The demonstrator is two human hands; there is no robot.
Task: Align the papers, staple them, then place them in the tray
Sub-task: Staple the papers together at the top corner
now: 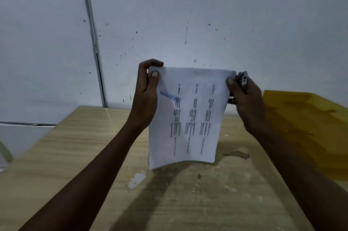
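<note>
White printed papers [188, 117] with a blue stamp stand upright, their bottom edge resting on the wooden table [75, 146]. My left hand [147, 89] pinches the top left corner. My right hand [244, 102] grips the top right corner, thumb on the sheet, and also holds a small metal stapler [243, 79] behind that corner. A yellow tray [301, 121] lies to the right on the table, partly hidden by my right forearm.
A pale wall [188, 14] with a vertical seam rises just behind the table. A white smear [137, 179] and a dark stain [237, 154] mark the tabletop near the papers. The table's left edge runs diagonally at the left.
</note>
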